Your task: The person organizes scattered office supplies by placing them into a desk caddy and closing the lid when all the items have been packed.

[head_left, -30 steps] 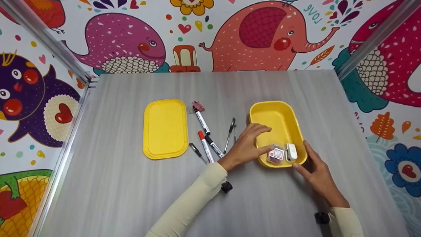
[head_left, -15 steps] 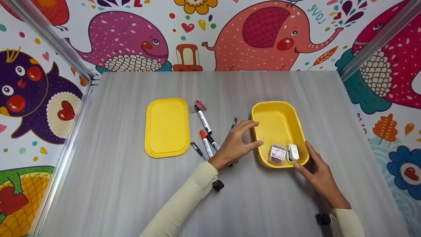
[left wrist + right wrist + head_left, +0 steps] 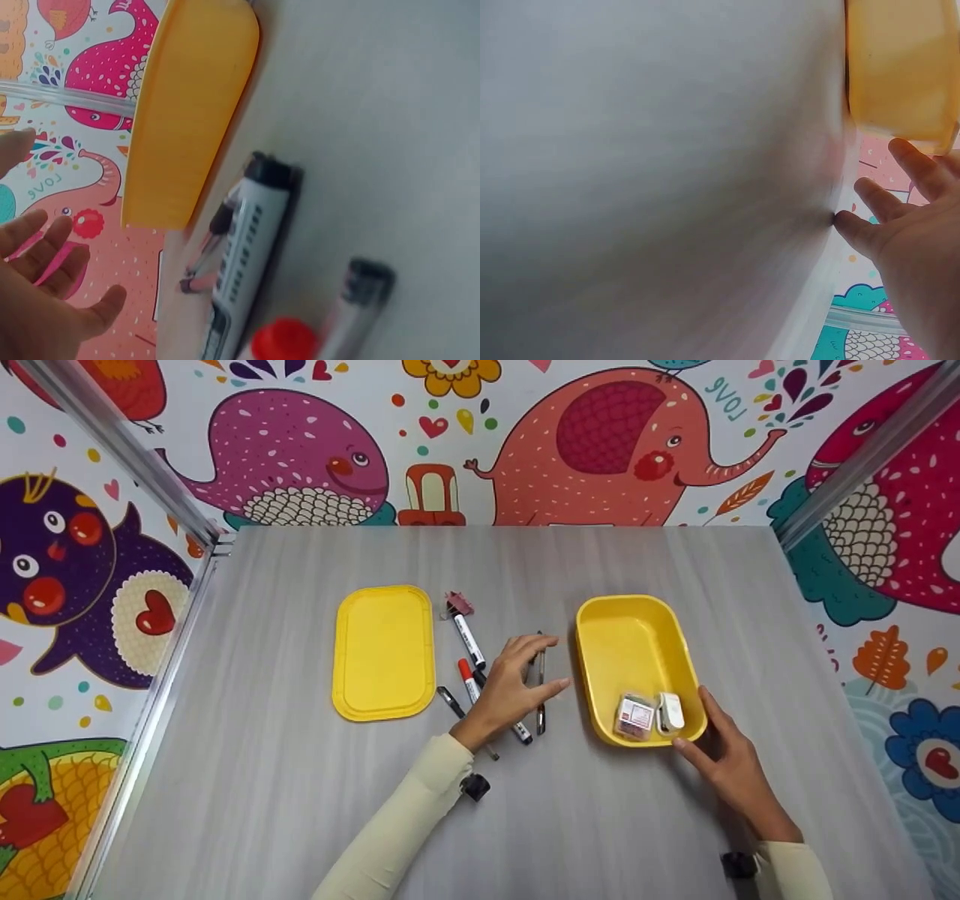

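Note:
My left hand [image 3: 510,686] hovers over the loose pens and markers, its fingers apart from the thumb and nothing between them. Below it lie a pen [image 3: 541,724], a red-capped marker [image 3: 467,671] and a black-ended marker [image 3: 251,232], partly hidden by the hand in the head view. At the front right corner of the yellow box [image 3: 582,675], my right hand [image 3: 724,765] touches the wall with extended fingers and thumb. Inside the box sit a small clear case [image 3: 635,717] with a white label and a small white object [image 3: 670,712] that resembles a mini stapler.
A yellow lid [image 3: 384,652] lies flat on the grey table [image 3: 300,795], left of the pens. Near it are another marker [image 3: 469,641], a dark pen [image 3: 451,701] and a pink clip [image 3: 459,603]. Colourful printed panels [image 3: 300,457] border the table.
My left hand has come out of the yellow box and moved left, over the pens. The right hand keeps its place at the box corner. The clear case stays in the box.

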`<state>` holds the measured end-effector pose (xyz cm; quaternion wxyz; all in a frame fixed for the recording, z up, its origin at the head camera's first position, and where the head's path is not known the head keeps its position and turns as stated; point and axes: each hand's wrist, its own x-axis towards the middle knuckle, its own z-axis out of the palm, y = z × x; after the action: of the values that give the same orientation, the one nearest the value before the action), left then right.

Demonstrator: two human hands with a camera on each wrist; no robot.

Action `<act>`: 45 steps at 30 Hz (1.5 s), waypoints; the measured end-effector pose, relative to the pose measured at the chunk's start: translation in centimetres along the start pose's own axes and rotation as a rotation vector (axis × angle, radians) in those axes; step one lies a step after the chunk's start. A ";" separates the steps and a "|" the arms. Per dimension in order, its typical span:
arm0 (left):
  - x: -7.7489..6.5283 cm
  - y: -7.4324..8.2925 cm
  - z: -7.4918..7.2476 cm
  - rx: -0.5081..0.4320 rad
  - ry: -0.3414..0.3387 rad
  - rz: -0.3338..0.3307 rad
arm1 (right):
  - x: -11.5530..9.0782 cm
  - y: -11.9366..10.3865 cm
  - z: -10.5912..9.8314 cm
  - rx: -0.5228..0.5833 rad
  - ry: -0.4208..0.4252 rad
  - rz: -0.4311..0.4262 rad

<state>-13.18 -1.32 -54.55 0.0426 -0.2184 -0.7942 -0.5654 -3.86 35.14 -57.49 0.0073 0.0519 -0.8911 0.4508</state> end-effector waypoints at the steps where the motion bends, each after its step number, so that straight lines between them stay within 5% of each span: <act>1: -0.1 -0.1 -0.2 0.001 0.004 -0.003 | 0.0 0.0 0.0 -0.005 0.001 0.001; 25: -2.5 -2.3 -5.0 0.053 0.109 -0.080 | 0.2 -0.3 0.2 -0.022 0.009 -0.002; 45: -2.2 -4.6 -8.4 0.170 0.275 -0.065 | 0.1 -0.2 0.1 -0.014 0.009 -0.008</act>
<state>-14.58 -10.92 -56.30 0.1508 -0.1087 -0.8324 -0.5220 -3.93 34.93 -57.37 0.0134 0.0537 -0.8940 0.4446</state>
